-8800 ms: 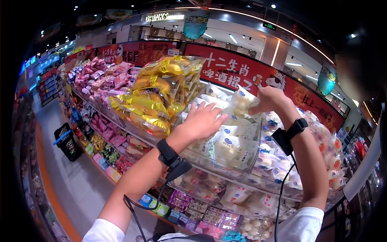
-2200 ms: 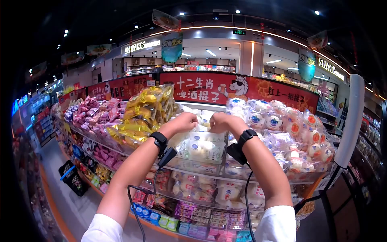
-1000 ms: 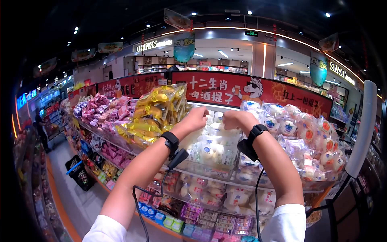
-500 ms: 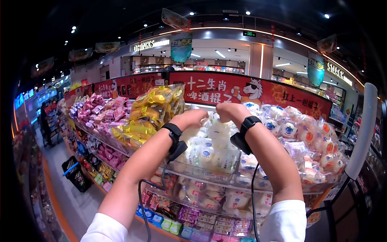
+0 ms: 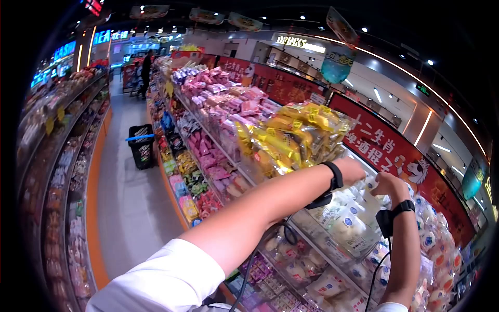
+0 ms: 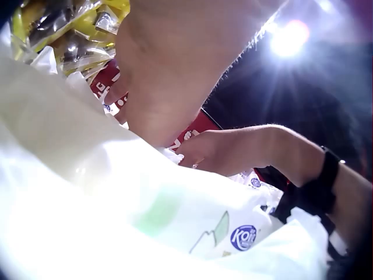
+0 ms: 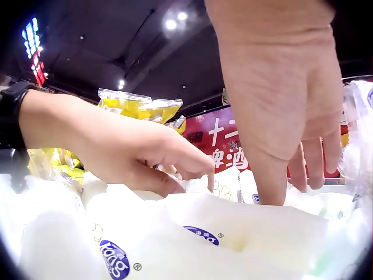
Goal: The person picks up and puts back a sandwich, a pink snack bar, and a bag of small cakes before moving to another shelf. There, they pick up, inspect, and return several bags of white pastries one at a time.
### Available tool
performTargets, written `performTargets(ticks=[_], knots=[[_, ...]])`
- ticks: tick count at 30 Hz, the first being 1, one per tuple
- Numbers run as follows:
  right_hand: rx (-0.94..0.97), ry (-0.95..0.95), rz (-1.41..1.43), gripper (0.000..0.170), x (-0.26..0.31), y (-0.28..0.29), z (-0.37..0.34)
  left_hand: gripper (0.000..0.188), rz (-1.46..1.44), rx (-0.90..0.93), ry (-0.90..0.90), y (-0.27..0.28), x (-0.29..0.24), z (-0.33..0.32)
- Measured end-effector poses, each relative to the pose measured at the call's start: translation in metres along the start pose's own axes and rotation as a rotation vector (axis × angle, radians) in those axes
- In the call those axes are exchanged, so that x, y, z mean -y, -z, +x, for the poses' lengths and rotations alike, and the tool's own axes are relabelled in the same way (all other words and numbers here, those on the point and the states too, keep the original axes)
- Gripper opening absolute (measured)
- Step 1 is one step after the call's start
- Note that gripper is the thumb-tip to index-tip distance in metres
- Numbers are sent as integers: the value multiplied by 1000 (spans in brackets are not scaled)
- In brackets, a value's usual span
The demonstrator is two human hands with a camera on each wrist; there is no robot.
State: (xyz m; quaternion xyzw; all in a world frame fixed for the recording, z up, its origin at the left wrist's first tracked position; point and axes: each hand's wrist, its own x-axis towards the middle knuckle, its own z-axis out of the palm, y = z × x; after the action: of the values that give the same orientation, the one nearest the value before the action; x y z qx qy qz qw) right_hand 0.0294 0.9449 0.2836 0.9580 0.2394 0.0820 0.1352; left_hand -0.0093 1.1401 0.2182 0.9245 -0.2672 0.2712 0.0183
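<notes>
White plastic cake packets with round blue logos (image 5: 349, 224) fill a clear shelf bin below both hands. My left hand (image 5: 351, 169) reaches to the back of this bin. In the right wrist view its thumb and forefinger close on the crinkled edge of a white packet (image 7: 199, 185). To its right my right hand (image 5: 391, 184) reaches down among the packets. The right wrist view shows its fingers (image 7: 315, 163) extended downward, its thumb tip hidden behind a packet (image 7: 280, 227). A logoed packet (image 6: 169, 204) fills the lower left wrist view, hiding the left fingertips.
Yellow bread bags (image 5: 296, 138) are piled left of the bin, with pink packets (image 5: 223, 93) beyond. Blue- and orange-printed packets (image 5: 434, 244) are heaped on the right. A red banner (image 5: 374, 138) runs behind. A black basket (image 5: 143, 151) stands in the aisle.
The head view has swung left, bringing the aisle and basket further into view. Earlier, the left hand lay spread on the packets while the right gripped a raised one; both now reach into the bin's back.
</notes>
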Motion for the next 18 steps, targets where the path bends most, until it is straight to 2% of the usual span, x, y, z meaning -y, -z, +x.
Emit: performTargets(ticks=[3,4,7,8,11,14,18], knots=[[44,14,-7,61,-13,-6,9,29,3,46,-49,10,-2,8],[48,18,15,61,-17,-8,9,37,49,127,-44,16,-3,11],[-8,-55,78,59,-19,-21,9,37,25,199,-16,24,-6,11],[-20,-27,82,57,-19,-24,10,39,-12,223,11,26,-7,11],[-61,-16,41,56,-15,-27,7,41,-25,254,68,18,-10,9],[-34,-46,-56,52,-9,-28,7,41,-84,208,47,13,-7,4],[-150,-65,-102,46,-19,-50,25,45,-147,220,25,10,1,11]])
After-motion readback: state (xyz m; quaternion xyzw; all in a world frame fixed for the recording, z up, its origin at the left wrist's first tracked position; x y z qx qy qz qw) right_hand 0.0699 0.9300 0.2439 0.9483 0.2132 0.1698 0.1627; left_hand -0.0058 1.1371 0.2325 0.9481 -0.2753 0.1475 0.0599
